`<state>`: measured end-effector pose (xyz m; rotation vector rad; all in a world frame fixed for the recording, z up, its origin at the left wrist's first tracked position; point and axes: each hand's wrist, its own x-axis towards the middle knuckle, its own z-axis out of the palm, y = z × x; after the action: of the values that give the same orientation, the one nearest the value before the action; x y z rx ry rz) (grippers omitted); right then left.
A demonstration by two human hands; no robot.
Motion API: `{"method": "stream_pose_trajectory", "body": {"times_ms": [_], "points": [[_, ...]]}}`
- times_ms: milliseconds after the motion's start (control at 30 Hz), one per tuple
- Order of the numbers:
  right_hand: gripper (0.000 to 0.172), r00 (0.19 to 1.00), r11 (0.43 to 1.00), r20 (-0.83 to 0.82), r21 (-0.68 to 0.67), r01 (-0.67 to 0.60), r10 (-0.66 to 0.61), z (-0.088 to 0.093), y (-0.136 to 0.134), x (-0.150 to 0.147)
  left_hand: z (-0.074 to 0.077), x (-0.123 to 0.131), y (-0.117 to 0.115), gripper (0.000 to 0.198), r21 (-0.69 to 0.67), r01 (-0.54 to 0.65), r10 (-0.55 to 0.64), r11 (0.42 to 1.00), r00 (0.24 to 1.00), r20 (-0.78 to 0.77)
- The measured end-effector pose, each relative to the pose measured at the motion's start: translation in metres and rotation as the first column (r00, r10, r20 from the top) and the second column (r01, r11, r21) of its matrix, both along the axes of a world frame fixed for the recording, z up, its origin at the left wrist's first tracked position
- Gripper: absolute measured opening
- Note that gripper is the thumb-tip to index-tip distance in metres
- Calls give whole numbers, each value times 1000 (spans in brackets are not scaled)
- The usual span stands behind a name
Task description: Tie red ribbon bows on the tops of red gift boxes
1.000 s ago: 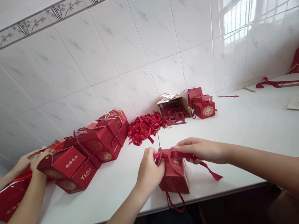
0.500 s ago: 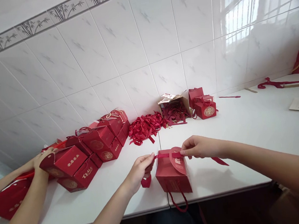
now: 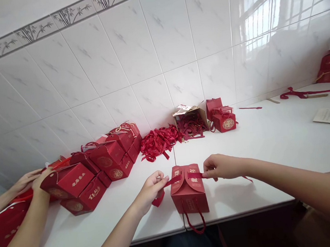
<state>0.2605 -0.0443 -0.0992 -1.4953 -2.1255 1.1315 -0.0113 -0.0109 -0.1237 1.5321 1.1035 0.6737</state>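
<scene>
Head view: the red gift box [image 3: 190,203] stands upright on the white table [image 3: 258,150], its top flaps [image 3: 195,185] folded together. Left of the box, your left hand [image 3: 151,189] pinches the red ribbon [image 3: 174,180] threaded through the flaps; right of it, your right hand [image 3: 222,166] pinches the ribbon's other side. Behind the box, leftward, lies a ribbon heap [image 3: 159,141].

2 legible, left | 安居乐业: upper box [image 3: 72,181] | 百年好合: box beneath [image 3: 86,199] | (rest blurred)
</scene>
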Motion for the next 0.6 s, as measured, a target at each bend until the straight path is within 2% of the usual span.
{"method": "stream_pose_trajectory", "body": {"times_ms": [100,200,267,300,367,433,500,533,600], "points": [[22,997,997,21,32,74,-75,-1,0,0,-3,-8,6,41,191,-170,177,967,984,-22],[13,954,952,179,236,193,-238,3,-4,-1,-3,-14,7,39,313,-286,301,906,954,0],[14,912,907,278,380,182,-300,9,-9,-1,-3,-17,2,36,369,-307,335,877,942,-12],[14,910,912,313,385,139,-271,12,-12,-2,-3,-18,-1,36,386,-276,320,880,946,-53],[10,926,973,367,233,-2,-86,16,-18,-3,-3,-18,-12,41,378,-125,212,917,957,-197],[10,908,987,388,-29,-161,159,15,-23,-4,-4,-16,-22,42,316,43,66,948,943,-327],[31,880,947,368,-224,-231,302,10,-25,-5,-4,-13,-29,28,251,121,-25,960,934,-357],[49,880,935,352,-269,-231,319,7,-25,-5,-5,-12,-30,20,228,126,-39,965,935,-352],[79,919,944,300,-281,-173,257,2,-24,-5,-5,-8,-29,30,186,74,-11,980,948,-317]]}}
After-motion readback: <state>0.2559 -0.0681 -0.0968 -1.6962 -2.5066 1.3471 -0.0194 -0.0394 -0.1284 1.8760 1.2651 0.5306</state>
